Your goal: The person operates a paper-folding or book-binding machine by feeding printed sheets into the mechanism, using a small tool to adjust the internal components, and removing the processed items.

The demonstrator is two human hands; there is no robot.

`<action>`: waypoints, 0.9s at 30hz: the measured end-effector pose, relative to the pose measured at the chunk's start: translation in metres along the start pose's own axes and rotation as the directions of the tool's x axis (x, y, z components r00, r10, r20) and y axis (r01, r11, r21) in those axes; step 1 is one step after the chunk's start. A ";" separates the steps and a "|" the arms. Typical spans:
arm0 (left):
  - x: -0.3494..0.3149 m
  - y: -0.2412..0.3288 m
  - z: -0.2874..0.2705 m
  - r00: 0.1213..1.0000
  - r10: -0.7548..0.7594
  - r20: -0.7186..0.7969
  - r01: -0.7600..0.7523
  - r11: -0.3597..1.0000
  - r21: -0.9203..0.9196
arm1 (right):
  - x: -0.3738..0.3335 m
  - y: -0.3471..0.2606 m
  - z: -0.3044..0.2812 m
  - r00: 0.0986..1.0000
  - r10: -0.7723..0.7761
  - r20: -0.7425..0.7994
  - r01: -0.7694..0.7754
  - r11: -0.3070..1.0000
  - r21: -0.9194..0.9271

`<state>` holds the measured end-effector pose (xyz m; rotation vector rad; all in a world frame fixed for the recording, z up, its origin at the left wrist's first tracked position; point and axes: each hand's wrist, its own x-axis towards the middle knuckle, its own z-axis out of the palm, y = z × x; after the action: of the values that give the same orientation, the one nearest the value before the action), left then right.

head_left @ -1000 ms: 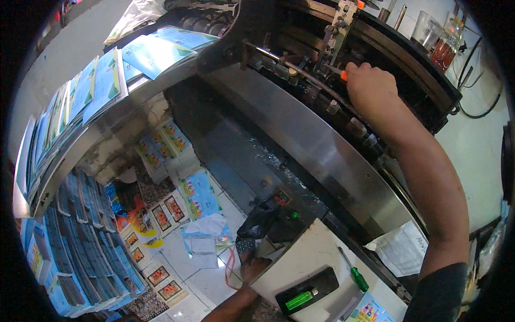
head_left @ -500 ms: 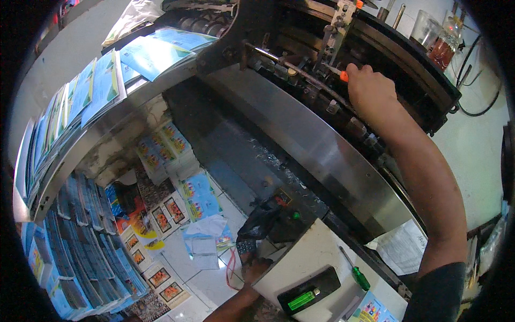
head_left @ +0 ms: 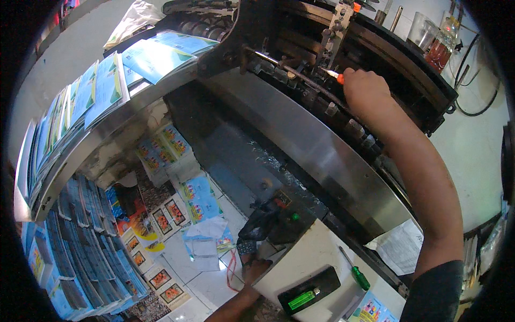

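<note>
My right hand (head_left: pixel 366 91) is closed round a slim tool with an orange collar (head_left: pixel 339 79) and a pale pointed tip, whose exact kind I cannot make out. Its tip reaches toward the dark metal rods and fittings of a printing machine (head_left: pixel 300 75), beside an upright perforated metal bracket (head_left: pixel 337 32). Low in the view, my left hand (head_left: pixel 257 270) is beside the corner of a white tabletop (head_left: pixel 316 257), close to a black plastic bag (head_left: pixel 260 222). The tabletop edge and shadow hide its fingers.
A green-handled screwdriver (head_left: pixel 358 276) and a black tray (head_left: pixel 316 284) with a green lighter (head_left: pixel 301 299) lie on the tabletop. Blue printed sheets (head_left: pixel 155 56) line a metal ledge at left. Bundled printed stacks (head_left: pixel 91 257) stand below. A bottle of reddish liquid (head_left: pixel 441 51) stands at upper right.
My right hand has shifted slightly left and up with the tool, and more of the pale tip shows. My left hand stays in about the same place.
</note>
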<state>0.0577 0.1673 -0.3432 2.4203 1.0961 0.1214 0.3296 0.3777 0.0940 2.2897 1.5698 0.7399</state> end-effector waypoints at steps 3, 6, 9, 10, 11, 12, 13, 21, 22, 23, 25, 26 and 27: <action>0.000 0.000 0.002 1.000 0.001 0.006 -0.001 1.000 -0.010 | 0.005 0.005 0.007 1.000 0.021 -0.006 -0.021 0.999 0.031; 0.000 -0.001 0.000 1.000 -0.006 0.011 0.006 1.000 -0.009 | 0.007 -0.003 0.002 1.000 0.008 -0.006 -0.009 0.995 -0.101; 0.000 -0.001 0.001 1.000 -0.006 0.022 0.006 1.000 -0.012 | 0.005 -0.006 -0.005 0.999 -0.038 0.027 0.043 0.974 -0.224; 0.001 -0.001 0.001 1.000 -0.004 0.019 0.005 1.000 -0.016 | 0.005 -0.006 -0.006 0.999 -0.036 0.037 0.044 0.973 -0.226; 0.001 -0.001 0.001 1.000 -0.008 0.023 0.009 1.000 -0.014 | 0.006 -0.006 -0.007 0.998 -0.035 0.047 0.045 0.973 -0.227; 0.001 -0.001 0.002 0.999 -0.010 0.030 0.011 1.000 -0.014 | 0.006 -0.007 -0.008 0.998 -0.034 0.057 0.046 0.973 -0.228; 0.001 -0.001 0.001 1.000 -0.007 0.029 0.008 1.000 -0.018 | 0.006 -0.006 -0.009 0.997 -0.042 0.060 0.056 0.967 -0.248; 0.002 -0.001 0.001 0.999 -0.009 0.043 0.010 1.000 -0.016 | -0.005 -0.012 -0.013 0.999 -0.029 -0.032 0.016 0.932 -0.362; 0.001 -0.001 0.001 0.999 -0.008 0.047 0.009 1.000 -0.020 | -0.005 -0.010 -0.013 0.999 -0.035 -0.017 0.027 0.936 -0.352; 0.000 0.000 0.002 0.999 -0.005 0.049 0.006 1.000 -0.019 | -0.005 -0.008 -0.014 0.999 -0.041 -0.002 0.037 0.939 -0.341; 0.000 -0.001 0.001 0.999 -0.005 0.050 0.006 1.000 -0.018 | -0.003 -0.008 -0.015 0.999 -0.037 0.024 0.043 0.945 -0.325; 0.000 0.000 0.001 0.999 -0.003 0.051 0.004 1.000 -0.018 | -0.001 -0.010 -0.015 0.999 -0.028 0.036 0.038 0.947 -0.319; 0.000 -0.001 0.001 0.999 -0.002 0.054 0.003 1.000 -0.019 | -0.001 -0.011 -0.015 0.999 -0.019 0.047 0.033 0.949 -0.314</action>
<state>0.0571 0.1672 -0.3441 2.3907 1.0693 0.0644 0.3125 0.3801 0.1010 2.0355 1.3489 0.8587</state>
